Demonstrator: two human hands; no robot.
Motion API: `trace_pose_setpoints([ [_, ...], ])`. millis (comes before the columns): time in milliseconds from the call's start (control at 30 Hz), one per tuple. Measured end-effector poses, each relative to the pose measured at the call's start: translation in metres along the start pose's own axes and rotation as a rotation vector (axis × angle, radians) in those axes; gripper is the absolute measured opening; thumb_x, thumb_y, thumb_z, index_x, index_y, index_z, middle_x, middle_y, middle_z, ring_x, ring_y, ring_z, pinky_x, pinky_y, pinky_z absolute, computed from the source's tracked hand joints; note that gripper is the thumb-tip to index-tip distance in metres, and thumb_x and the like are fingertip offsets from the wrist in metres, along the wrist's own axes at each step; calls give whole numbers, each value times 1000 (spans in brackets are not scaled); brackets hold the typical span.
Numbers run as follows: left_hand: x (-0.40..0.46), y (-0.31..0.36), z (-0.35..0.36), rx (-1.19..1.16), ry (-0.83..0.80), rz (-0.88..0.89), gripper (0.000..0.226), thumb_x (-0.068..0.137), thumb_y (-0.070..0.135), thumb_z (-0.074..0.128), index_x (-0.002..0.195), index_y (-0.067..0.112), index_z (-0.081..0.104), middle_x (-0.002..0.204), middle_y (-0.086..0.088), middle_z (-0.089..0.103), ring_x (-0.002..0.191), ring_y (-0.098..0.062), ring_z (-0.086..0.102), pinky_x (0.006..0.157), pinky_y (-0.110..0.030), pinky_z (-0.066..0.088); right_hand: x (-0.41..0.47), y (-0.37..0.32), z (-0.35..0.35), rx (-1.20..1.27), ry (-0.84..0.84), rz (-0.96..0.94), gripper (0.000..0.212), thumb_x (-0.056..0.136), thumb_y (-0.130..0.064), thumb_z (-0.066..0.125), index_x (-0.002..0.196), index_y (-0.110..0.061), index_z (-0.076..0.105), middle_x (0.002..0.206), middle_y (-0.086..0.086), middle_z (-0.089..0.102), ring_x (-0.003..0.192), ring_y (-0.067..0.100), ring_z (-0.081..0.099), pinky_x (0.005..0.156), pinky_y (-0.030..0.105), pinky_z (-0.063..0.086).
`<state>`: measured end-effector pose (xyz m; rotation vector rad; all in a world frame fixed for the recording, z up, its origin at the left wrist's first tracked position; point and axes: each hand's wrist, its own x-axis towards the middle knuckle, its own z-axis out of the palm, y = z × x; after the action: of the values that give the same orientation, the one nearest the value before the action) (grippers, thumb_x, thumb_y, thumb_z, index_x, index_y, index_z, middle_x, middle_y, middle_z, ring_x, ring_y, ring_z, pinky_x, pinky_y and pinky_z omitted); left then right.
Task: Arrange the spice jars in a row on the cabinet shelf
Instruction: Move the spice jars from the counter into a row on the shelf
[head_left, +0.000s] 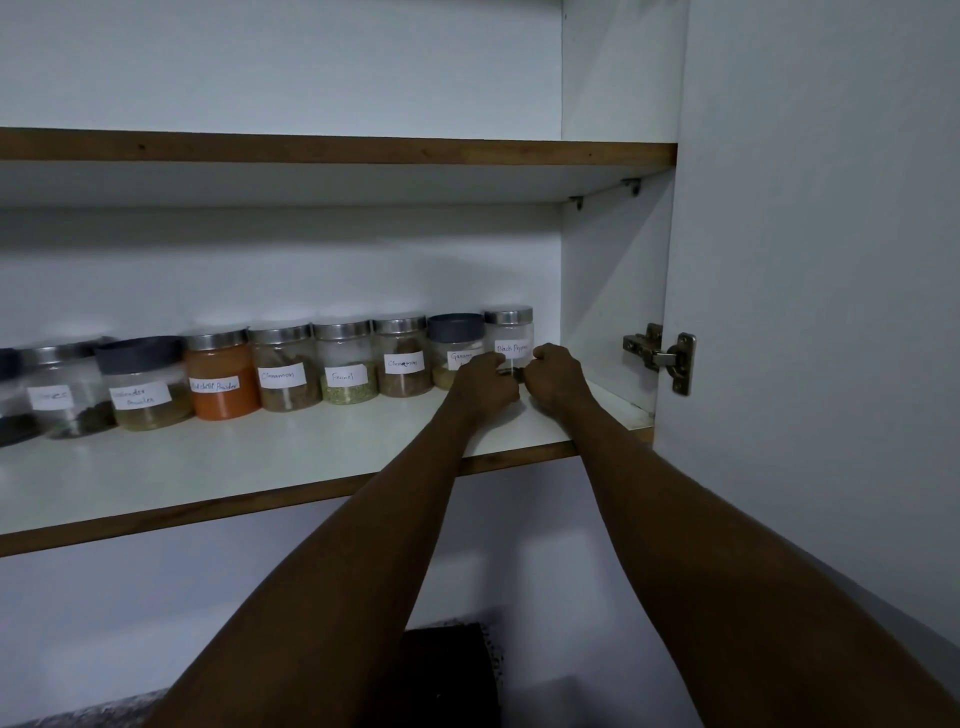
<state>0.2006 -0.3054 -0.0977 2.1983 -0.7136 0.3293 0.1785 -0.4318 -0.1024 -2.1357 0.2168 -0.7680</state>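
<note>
Several labelled spice jars stand in a row along the back of the white cabinet shelf (218, 462). At the right end is the black pepper jar (510, 332) with a steel lid. My left hand (485, 382) and my right hand (558, 376) both grip its lower part from either side. To its left stands the garam masala jar (453, 338) with a dark lid, partly hidden by my left hand. Further left are a cinnamon jar (402, 358), a fennel jar (347, 366), another cinnamon jar (283, 369) and an orange chilli powder jar (221, 376).
More jars (143, 384) run off to the left edge, dim and blurred. An upper shelf (337, 150) hangs overhead. The cabinet's right wall (613, 291) is close to the last jar. The open door (810, 260) with its hinge (660, 356) stands at the right.
</note>
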Motion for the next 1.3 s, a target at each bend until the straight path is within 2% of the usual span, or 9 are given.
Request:
trace_pose_setpoints([
  [133,1,0,3,-22,-33,-8,25,86,-2,67,110,-1,64,103,-8,59,96,-21,56,65,-17,40,4,2,1,21,-16,30,15,94,-10,52,101,-1,62,104,10,60,94,24,55,75,29,41],
  [267,2,0,2,-65,-22,-95,49,95,12,63,143,8,56,117,1,54,106,-16,53,104,-37,51,6,4,1,25,-12,38,22,94,-10,52,106,3,65,111,16,64,92,24,56,70,29,40],
  [500,-5,1,2,-21,-30,-7,29,82,0,70,110,-9,68,114,-24,69,92,-27,61,64,-22,41,5,2,2,-7,-32,34,25,95,-13,55,109,4,66,111,16,67,96,28,60,77,30,40],
  [700,-7,2,1,-17,-40,5,21,81,-2,69,100,-8,68,101,-22,68,88,-26,59,61,-22,37,2,0,0,0,-60,27,22,95,-10,53,104,6,65,106,18,65,92,25,56,76,30,40],
  [867,-8,4,0,-10,-22,-1,16,85,0,67,101,-5,68,106,-20,69,93,-31,63,72,-28,45,-2,-3,-3,-22,-54,4,9,94,-9,55,94,-2,60,94,12,58,87,24,54,57,23,34],
  [1000,-15,6,-3,34,7,6,24,87,2,64,108,-10,69,112,-24,72,105,-36,68,82,-37,54,-8,-3,-6,-18,87,42,15,89,-12,61,80,-11,48,83,8,54,69,19,49,65,31,45],
  [1067,-20,9,-5,85,-1,25,23,88,5,63,105,-9,70,111,-22,72,104,-33,68,92,-45,55,-14,-6,-6,-31,164,41,17,84,-15,66,93,-4,56,97,18,62,77,25,59,71,37,50],
  [1167,-36,18,-6,160,-90,74,14,90,7,64,89,-5,71,99,-25,74,95,-36,69,82,-38,53,-31,-18,-4,-181,169,45,33,81,-20,67,106,1,61,109,20,66,96,38,68,82,43,58],
  [1300,-66,25,-21,219,-191,67,24,98,13,61,111,-5,71,116,-24,73,110,-36,68,93,-39,51,-62,-32,-7,-346,95,-36,20,90,-21,59,99,-3,63,107,19,67,95,40,69,76,37,53],
])
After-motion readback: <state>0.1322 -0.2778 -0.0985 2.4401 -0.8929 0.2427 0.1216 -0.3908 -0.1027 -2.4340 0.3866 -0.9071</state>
